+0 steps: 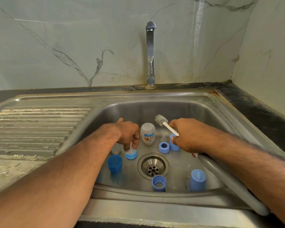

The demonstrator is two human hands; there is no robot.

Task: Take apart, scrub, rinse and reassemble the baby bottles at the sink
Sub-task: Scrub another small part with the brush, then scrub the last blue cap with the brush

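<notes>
Nearest you, both forearms reach over the front rim of the sink (155,197) into the basin. Your left hand (127,134) pinches the top of a small bottle part with a blue collar (131,154), standing just left of the drain (153,166); your right hand (186,136) is wrapped round the white shaft of the bottle brush (161,121), bristle head raised toward the back wall. A clear printed bottle (148,134) lies between the hands. Risk: the long grey brush handle (234,183) angles over the front rim, so any swing of the brush could knock over the blue ring (164,147) and the cap beside it. A wet pinch may also let the held part slip. Scattered around stand a blue cup (115,163), a threaded collar (159,183) and a capped piece (197,180), crowding the floor around the drain. The tap (150,53) shows no running water.
</notes>
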